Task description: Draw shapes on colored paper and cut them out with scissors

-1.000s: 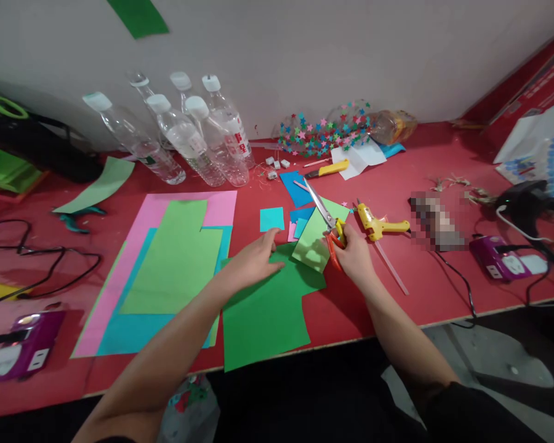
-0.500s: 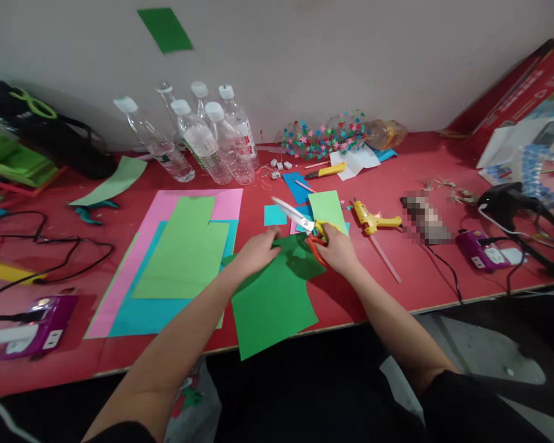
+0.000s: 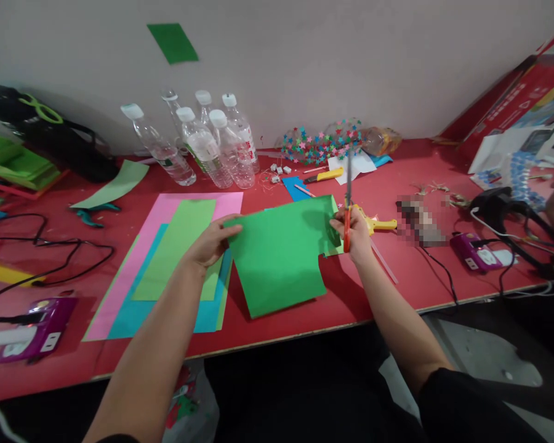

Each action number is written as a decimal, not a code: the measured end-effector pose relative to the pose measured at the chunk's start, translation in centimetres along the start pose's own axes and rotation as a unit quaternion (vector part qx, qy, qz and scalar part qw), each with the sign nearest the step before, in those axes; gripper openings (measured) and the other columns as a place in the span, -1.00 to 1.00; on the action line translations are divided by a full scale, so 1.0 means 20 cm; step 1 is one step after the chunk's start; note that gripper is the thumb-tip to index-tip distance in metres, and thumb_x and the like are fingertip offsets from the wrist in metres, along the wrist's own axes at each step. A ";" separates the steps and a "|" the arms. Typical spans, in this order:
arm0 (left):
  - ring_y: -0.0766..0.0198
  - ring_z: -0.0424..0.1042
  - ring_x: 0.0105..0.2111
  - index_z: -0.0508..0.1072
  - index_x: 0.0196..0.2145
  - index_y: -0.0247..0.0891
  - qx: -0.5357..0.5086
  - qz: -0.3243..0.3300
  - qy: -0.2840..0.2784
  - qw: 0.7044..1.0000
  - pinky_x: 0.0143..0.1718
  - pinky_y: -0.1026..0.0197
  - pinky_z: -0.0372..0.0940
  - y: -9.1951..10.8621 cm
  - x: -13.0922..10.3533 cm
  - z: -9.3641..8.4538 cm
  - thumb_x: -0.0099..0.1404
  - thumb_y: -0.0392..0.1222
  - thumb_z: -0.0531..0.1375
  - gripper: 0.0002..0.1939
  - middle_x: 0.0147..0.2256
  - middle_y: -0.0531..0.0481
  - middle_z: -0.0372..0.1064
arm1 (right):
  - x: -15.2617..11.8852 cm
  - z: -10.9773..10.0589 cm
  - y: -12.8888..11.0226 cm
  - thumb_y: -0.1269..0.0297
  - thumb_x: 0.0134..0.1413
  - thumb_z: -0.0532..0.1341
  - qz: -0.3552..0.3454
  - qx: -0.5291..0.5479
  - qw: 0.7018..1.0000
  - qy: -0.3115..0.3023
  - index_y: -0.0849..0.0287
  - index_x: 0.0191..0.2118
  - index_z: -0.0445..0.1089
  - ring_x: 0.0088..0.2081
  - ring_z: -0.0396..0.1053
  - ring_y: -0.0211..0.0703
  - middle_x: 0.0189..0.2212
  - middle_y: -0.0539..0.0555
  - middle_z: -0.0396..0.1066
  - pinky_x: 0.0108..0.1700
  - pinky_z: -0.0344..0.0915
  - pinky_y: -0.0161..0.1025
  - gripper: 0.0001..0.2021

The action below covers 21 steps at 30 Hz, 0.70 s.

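A dark green sheet of paper [image 3: 279, 258] with a notch in its right side is held up over the table's front. My left hand [image 3: 211, 242] pinches its upper left corner between thumb and fingers. At the upper right, my right hand [image 3: 354, 232] is closed round a pair of scissors [image 3: 348, 212] with red and yellow handles, blades pointing up, and its fingertips also grip the paper's corner. Beneath my left arm lies a stack of pink paper [image 3: 141, 246], blue paper [image 3: 136, 314] and light green paper [image 3: 178, 258].
Several plastic bottles [image 3: 203, 151] stand along the wall. A yellow glue gun [image 3: 383, 225] lies right of my right hand, near a purple power socket [image 3: 475, 255]. A yellow utility knife [image 3: 325, 176] and star garland [image 3: 321, 143] are behind the paper. A black bottle [image 3: 50, 135] leans at left.
The green sheet has been lifted and spread out. My left hand moved left to its corner; my right hand moved right, and the scissors swung from pointing left to pointing up.
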<state>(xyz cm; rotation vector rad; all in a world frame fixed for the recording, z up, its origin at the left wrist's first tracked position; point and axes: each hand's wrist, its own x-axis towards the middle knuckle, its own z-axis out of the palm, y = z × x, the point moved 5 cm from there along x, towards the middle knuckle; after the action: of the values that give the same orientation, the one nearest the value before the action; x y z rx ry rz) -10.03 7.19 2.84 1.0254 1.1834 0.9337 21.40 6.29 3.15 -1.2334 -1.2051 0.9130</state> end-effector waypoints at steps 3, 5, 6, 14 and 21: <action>0.02 0.54 -0.22 0.50 -0.28 -0.26 -0.048 -0.019 0.008 0.999 -0.19 0.07 0.44 -0.09 -0.04 0.00 -0.01 0.09 0.31 -0.58 -0.35 -0.08 0.54 | 0.02 -0.05 0.04 0.23 -0.12 0.29 0.003 0.056 0.997 0.054 0.09 -0.37 0.15 -0.60 0.02 -0.41 -0.51 -0.14 0.11 -0.57 0.02 -0.37 -0.73; -0.05 0.54 -0.21 0.53 -0.26 -0.28 -0.052 -0.071 -0.011 0.996 -0.16 -0.01 0.45 -0.17 -0.08 0.07 -0.10 -0.02 0.38 -0.57 -0.31 -0.16 0.56 | 0.02 -0.05 0.06 0.23 -0.12 0.31 0.009 0.072 0.995 0.063 0.08 -0.36 0.14 -0.62 0.01 -0.41 -0.51 -0.14 0.11 -0.61 -0.02 -0.36 -0.71; -0.06 0.54 -0.18 0.53 -0.22 -0.27 -0.043 -0.093 -0.018 0.995 -0.12 -0.03 0.44 -0.20 -0.09 0.11 -0.12 -0.09 0.41 -0.54 -0.27 -0.17 0.56 | 0.02 -0.05 0.06 0.23 -0.13 0.31 0.007 0.072 0.995 0.065 0.08 -0.36 0.14 -0.63 0.00 -0.41 -0.50 -0.13 0.11 -0.61 -0.02 -0.35 -0.70; -0.09 0.40 0.07 0.54 -0.18 -0.31 -0.064 0.054 0.191 0.978 0.17 -0.09 0.24 -0.11 -0.12 0.04 -0.16 -0.06 0.45 -0.46 -0.12 -0.17 0.54 | -0.04 -0.02 -0.07 -0.06 0.05 0.18 0.020 -0.063 0.989 -0.129 0.09 -0.33 0.14 -0.49 0.18 -0.29 -0.44 -0.03 0.22 -0.42 0.25 -0.27 -0.67; -0.01 0.36 0.11 0.51 -0.08 -0.31 0.002 0.163 0.289 0.943 0.23 0.01 0.18 -0.07 -0.12 -0.04 0.07 -0.03 0.35 -0.52 -0.02 -0.20 0.47 | -0.20 0.11 -0.06 -0.11 0.07 0.15 0.082 -0.203 0.918 -0.332 0.16 -0.38 0.24 -0.53 0.15 -0.31 -0.57 -0.09 0.20 -0.47 0.12 -0.35 -0.62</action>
<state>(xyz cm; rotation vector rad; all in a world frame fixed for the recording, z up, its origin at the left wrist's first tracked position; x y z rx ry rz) -11.11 4.62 2.13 0.9969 1.5169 1.5699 18.34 2.71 3.46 -1.4129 -1.9245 1.3120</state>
